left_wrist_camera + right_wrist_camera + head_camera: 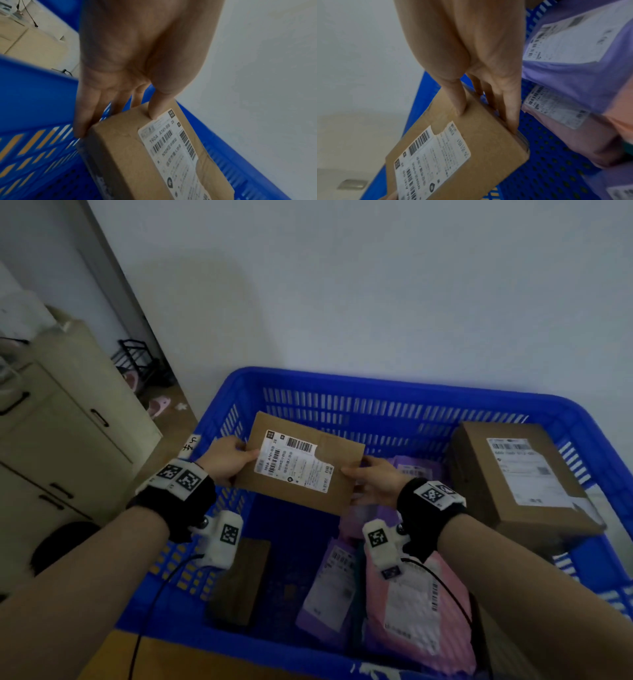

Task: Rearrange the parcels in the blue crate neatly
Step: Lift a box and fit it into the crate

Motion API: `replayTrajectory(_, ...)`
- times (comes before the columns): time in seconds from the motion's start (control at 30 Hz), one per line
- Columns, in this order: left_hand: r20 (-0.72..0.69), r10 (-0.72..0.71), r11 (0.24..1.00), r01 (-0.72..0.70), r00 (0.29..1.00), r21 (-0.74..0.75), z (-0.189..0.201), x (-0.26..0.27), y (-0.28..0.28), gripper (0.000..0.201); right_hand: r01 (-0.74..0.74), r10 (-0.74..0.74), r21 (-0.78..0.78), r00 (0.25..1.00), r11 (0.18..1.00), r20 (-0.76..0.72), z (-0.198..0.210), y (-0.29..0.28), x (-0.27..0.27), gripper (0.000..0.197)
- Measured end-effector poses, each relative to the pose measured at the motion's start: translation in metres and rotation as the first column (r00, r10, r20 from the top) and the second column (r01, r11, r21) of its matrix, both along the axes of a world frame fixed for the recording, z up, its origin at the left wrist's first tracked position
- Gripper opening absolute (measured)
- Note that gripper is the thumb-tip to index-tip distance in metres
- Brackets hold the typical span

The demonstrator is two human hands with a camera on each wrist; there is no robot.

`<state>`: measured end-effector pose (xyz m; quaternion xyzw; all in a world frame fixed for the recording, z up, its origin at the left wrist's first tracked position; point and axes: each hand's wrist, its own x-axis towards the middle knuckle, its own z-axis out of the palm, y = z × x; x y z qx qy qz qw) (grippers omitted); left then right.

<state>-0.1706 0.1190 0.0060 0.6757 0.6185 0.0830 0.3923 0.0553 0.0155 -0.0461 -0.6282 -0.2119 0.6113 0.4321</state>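
I hold a flat brown cardboard parcel [301, 463] with a white shipping label in the air above the blue crate [394, 386]. My left hand [227, 458] grips its left end, thumb on the labelled face [154, 111] and fingers under it. My right hand [371, 479] grips the right end the same way, thumb on top [458, 105]. The parcel [462, 148] is tilted, its far edge raised. Below lie purple [329, 583] and pink [414, 604] mailer bags, a small dark brown box [239, 580] and a large brown box [520, 474] at the right.
A white wall stands just behind the crate. A beige cabinet [61, 422] is at the left, with a dark rack [137, 361] and pink slippers on the floor behind it. The crate's perforated floor [294, 525] shows bare under the held parcel.
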Motion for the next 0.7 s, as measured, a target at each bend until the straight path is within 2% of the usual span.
replayTrajectory(0.2, -0.104, -0.064, 0.997, 0.058, 0.992, -0.058, -0.041, 0.01, 0.019, 0.032, 0.003, 0.019, -0.122, 0.984, 0.993, 0.178, -0.042, 0.027, -0.005, 0.043)
replayTrajectory(0.27, -0.131, -0.046, 0.996, 0.036, 0.99, -0.078, -0.053, 0.015, 0.025, 0.025, 0.014, 0.02, -0.149, 0.975, 0.989, 0.221, -0.055, 0.036, -0.004, 0.045)
replayTrajectory(0.33, -0.148, -0.004, 0.993, -0.013, 0.989, -0.118, -0.066, 0.019, 0.032, 0.031, 0.007, 0.044, -0.189, 0.963, 0.982, 0.265, -0.066, 0.047, -0.004, 0.046)
replayTrajectory(0.43, -0.123, 0.027, 0.985, -0.048, 0.992, -0.165, -0.084, 0.023, 0.04, 0.032, 0.004, 0.082, -0.254, 0.941, 0.967, 0.327, -0.081, 0.061, -0.004, 0.044)
replayTrajectory(0.63, -0.057, 0.016, 0.958, -0.031, 0.998, -0.283, -0.109, 0.028, 0.045, 0.04, -0.034, 0.206, -0.354, 0.863, 0.935, 0.461, -0.101, 0.08, 0.002, 0.025)
replayTrajectory(0.7, -0.012, 0.014, 0.948, -0.017, 1.0, -0.317, -0.109, 0.03, 0.042, 0.036, -0.04, 0.242, -0.377, 0.829, 0.925, 0.505, -0.112, 0.086, 0.005, 0.024)
